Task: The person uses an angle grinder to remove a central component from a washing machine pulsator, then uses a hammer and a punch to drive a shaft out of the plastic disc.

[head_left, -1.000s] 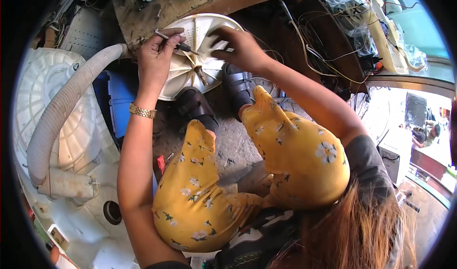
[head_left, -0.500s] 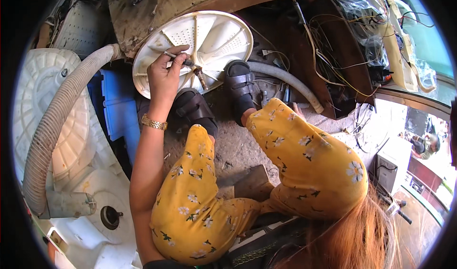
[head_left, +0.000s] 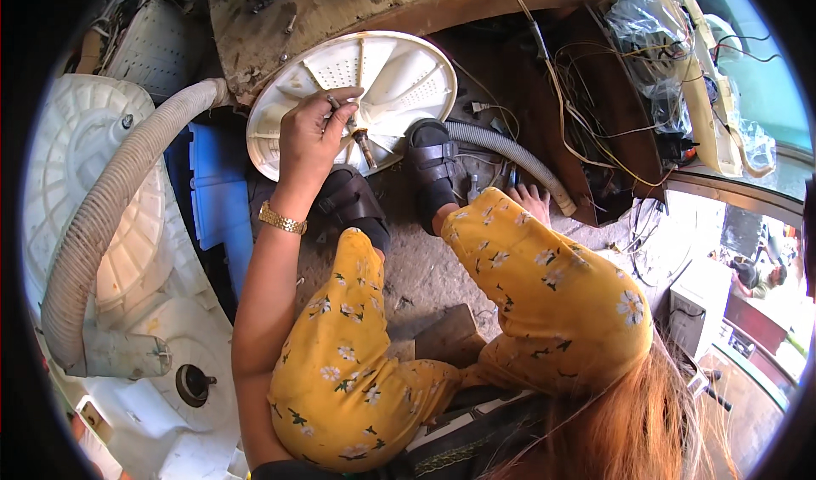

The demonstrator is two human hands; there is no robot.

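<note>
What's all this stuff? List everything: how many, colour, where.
Ribbed disc: one, white, upper centre
Shaft: one, brown, at disc's centre
Slim tool: one, grey, upper centre
Corrugated hoses: two, grey, far left and right of disc
Round ribbed panel: one, off-white, far left
Plastic container: one, blue, left of disc
Wooden bench: one, brown, top
Cabinet: one, dark brown, upper right
Wires: many, mixed colours, around cabinet
Plastic wrap: several pieces, clear, upper right
Boxy unit: one, white, right
Background person: one, colours unclear, far right
Sandals: two, dark, by disc
Floral trousers: one pair, yellow, lower centre
Link wristband: one, gold-coloured, left wrist
Left hand: one, bare, holding slim tool
Right hand: one, bare, beside right-hand hose
</note>
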